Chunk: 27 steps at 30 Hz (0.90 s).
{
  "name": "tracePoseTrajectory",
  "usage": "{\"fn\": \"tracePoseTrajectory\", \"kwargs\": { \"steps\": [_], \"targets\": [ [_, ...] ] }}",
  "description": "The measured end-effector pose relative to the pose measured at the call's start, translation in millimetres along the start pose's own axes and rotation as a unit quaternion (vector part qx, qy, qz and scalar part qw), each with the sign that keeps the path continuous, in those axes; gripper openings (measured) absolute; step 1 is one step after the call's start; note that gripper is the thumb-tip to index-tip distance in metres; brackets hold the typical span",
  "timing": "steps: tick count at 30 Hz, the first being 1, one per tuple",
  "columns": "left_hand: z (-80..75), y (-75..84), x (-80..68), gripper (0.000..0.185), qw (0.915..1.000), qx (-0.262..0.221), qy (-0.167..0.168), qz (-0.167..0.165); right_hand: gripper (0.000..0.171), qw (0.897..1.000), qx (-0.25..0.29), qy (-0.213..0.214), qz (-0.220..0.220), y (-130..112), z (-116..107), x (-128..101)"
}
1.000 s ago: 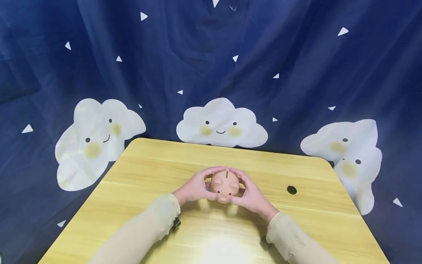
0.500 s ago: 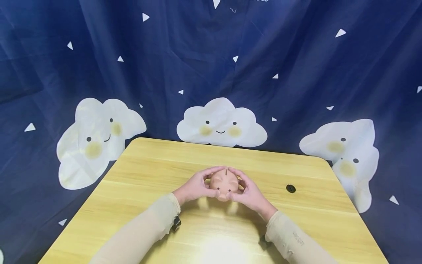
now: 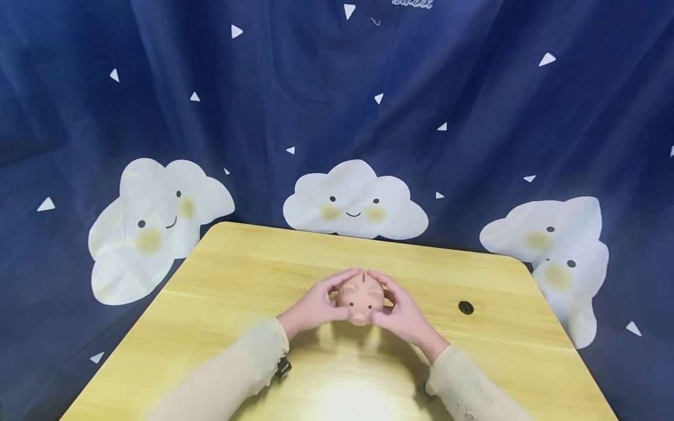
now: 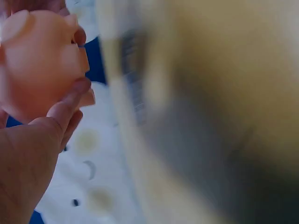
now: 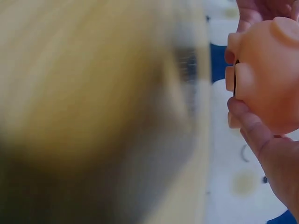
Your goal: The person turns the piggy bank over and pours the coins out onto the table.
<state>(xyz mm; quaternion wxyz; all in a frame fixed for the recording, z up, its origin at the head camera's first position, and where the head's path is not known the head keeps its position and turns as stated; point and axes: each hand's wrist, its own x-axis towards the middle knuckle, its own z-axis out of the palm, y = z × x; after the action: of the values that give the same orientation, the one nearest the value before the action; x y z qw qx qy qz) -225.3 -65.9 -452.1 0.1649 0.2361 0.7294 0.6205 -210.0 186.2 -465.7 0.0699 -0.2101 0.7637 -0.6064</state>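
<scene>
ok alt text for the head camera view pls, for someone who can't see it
Two hands, left hand and right hand, cup a small pink piggy bank over a light wooden table. A small black disc lies on the table to the right, and a dark blue curtain with smiling white clouds hangs behind.

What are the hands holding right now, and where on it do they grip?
Both the left hand and the right hand hold the pink piggy bank, one on each flank, fingers curled over its back, thumbs below its snout.

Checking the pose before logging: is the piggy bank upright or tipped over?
Upright: the piggy bank shows its coin slot on top, cupped between the left hand and right hand.
</scene>
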Motion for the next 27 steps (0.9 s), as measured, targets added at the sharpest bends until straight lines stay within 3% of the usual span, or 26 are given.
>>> {"fn": "tracePoseTrajectory", "kwargs": {
  "steps": [4, 8, 19, 24, 27],
  "targets": [
    [1.7, -28.0, 3.9, 0.089, 0.9999, 0.009, 0.011, 0.005, 0.084, 1.0, 0.01, 0.007, -0.004, 20, 4, 1],
    [0.8, -36.6, 5.4, 0.088, 0.9999, 0.006, 0.005, -0.011, 0.084, 1.0, 0.01, -0.001, 0.006, 26, 5, 0],
    [11.5, -39.5, 5.9, 0.089, 0.9982, 0.046, 0.036, -0.007, 0.086, 0.999, 0.004, 0.01, 0.037, 27, 14, -3],
    [15.0, -41.2, 6.0, 0.089, 0.9987, 0.035, 0.036, -0.003, 0.087, 0.999, -0.01, 0.014, 0.049, 26, 17, -5],
    [14.0, -32.7, 5.4, 0.09, 0.9985, 0.038, 0.038, 0.0, 0.086, 0.999, -0.02, 0.017, 0.036, 20, 16, -3]
  ]
}}
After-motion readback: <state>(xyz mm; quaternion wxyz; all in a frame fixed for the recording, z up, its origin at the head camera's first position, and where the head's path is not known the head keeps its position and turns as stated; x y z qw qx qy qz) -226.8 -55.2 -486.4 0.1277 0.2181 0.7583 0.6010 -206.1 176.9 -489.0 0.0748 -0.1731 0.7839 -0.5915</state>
